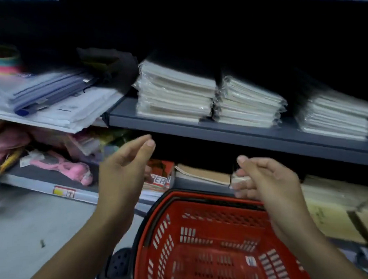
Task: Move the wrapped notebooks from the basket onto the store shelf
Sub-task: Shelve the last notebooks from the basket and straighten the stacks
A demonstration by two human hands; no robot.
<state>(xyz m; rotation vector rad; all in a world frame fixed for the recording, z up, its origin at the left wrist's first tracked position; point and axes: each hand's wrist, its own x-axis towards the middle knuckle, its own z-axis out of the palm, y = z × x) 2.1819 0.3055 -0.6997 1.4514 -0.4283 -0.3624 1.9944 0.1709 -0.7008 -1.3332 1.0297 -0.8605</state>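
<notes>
Both hands hung empty above the red basket (pixel 206 245), left hand (pixel 125 164) with relaxed fingers, right hand (pixel 263 180) loosely extended, neither touching anything. Wrapped notebooks (pixel 176 92) sat in three stacks side by side on the grey shelf (pixel 242 135). No notebooks showed in the basket's visible part.
</notes>
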